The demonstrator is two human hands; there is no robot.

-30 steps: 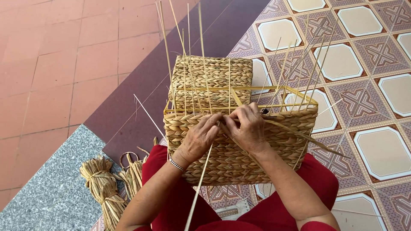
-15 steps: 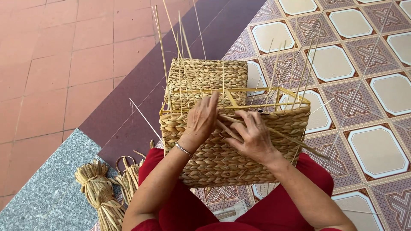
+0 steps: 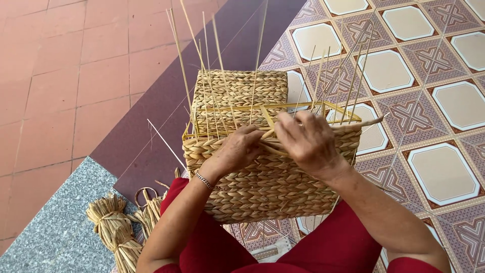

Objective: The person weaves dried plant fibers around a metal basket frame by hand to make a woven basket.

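A half-woven straw basket (image 3: 268,187) rests on my lap, built around a yellow wire frame (image 3: 328,105). Thin upright stakes (image 3: 222,60) rise from its walls. My left hand (image 3: 235,151) presses on the top row of the near wall, fingers closed on a braided straw strand. My right hand (image 3: 305,141) is just beside it and pinches the same straw strand (image 3: 364,123), which runs off to the right along the rim. A thin bracelet (image 3: 203,180) is on my left wrist.
Tied bundles of dried straw (image 3: 113,230) lie on the grey stone step at lower left. Terracotta tiles lie to the left, a dark maroon strip in the middle, patterned floor tiles (image 3: 444,101) to the right. My legs in red trousers (image 3: 328,242) are under the basket.
My left hand has come down from the far side of the rim onto the near wall's top row. My right hand has risen to the rim, pulling the strand out to the right.
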